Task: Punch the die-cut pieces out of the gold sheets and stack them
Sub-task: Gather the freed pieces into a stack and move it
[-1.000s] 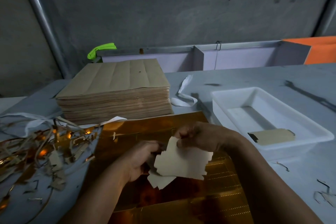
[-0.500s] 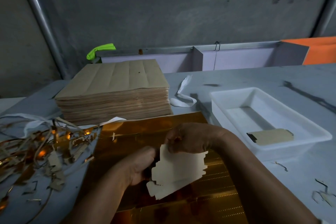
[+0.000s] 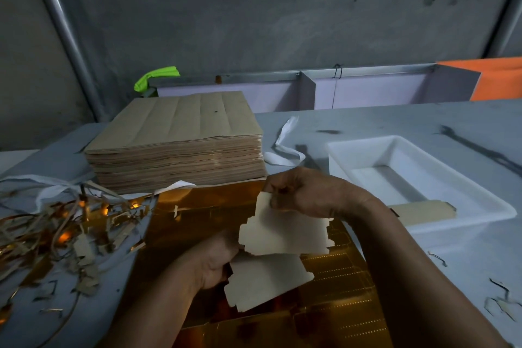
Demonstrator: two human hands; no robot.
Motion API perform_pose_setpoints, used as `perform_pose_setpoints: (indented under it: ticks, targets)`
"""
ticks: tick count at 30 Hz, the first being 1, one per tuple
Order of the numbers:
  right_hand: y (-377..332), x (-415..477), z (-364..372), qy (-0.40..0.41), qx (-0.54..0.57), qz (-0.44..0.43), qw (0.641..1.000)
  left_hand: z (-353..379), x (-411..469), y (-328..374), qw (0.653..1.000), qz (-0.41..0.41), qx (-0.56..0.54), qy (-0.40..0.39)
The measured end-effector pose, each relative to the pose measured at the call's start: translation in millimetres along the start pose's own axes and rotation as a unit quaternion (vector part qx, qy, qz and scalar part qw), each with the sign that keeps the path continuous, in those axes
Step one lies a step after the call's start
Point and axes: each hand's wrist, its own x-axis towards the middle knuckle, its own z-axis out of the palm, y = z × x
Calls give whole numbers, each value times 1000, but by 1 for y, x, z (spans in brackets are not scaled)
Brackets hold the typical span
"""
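Two pale die-cut pieces overlap above the gold sheet (image 3: pixel 197 217) lying on the table. My right hand (image 3: pixel 305 192) pinches the top corner of the upper die-cut piece (image 3: pixel 285 232). My left hand (image 3: pixel 217 260) grips the left edge of the lower die-cut piece (image 3: pixel 265 280). Both pieces show their plain cardboard backs. A tall stack of brown-backed sheets (image 3: pixel 178 144) stands behind the gold sheet. One punched piece (image 3: pixel 426 210) lies in the white tray (image 3: pixel 480 192) to the right.
A tangle of gold and brown waste strips (image 3: pixel 56 234) covers the table at the left. White strapping (image 3: pixel 285 147) lies between the stack and the tray. Small scraps (image 3: pixel 500 302) dot the table at the right. A low partition (image 3: pixel 308 90) runs along the back.
The two pieces have slid apart: my right hand has lifted the upper piece up and right, while my left hand keeps the lower one.
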Motion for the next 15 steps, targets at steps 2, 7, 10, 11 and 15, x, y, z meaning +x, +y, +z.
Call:
perform_pose_setpoints:
  ticks: [2,7,10,11,15]
  targets:
    - [-3,2,7,-27,-14,-4,1000,0,1,-2,999,-14,-29,15]
    - [-7,6,28,-93,-37,-15,995,1,0,3,997,-34,-57,-40]
    - [-7,9,37,-108,-45,-10,993,3,3,3,995,-32,-64,-68]
    - [-7,9,39,-114,-46,-10,992,3,4,2,995,-34,-67,-65]
    - [-5,9,43,-129,-35,-3,991,1,8,-5,993,-49,-89,-54]
